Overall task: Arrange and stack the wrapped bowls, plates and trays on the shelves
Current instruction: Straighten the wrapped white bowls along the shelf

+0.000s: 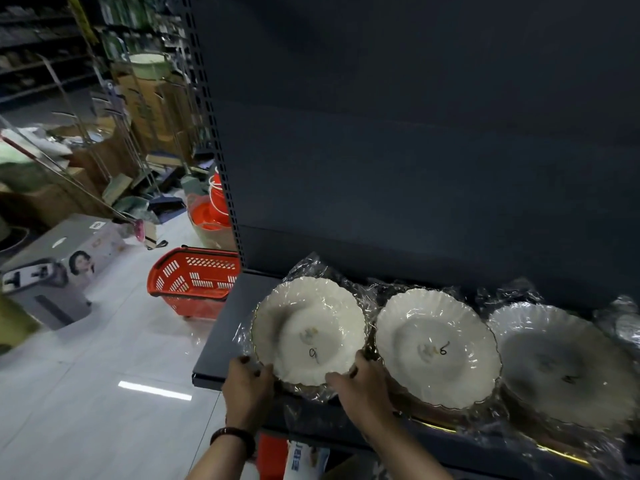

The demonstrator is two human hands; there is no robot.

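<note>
Both hands grip the leftmost wrapped bowl [307,330] near the shelf's [221,336] front left corner: left hand [246,385] clamped on its near-left rim, right hand [360,384] on its near-right rim. Two more wrapped bowls [437,348] sit alongside rightward.

Bare forearms without sleeves, dark beaded bracelet [232,439] on left wrist, dark-painted nails on both hands

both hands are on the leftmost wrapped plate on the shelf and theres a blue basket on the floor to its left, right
Not quite: the basket is red, not blue, as the head view shows. The rest holds: the left hand and right hand both grip the near rim of the leftmost wrapped plate on the shelf.
</note>
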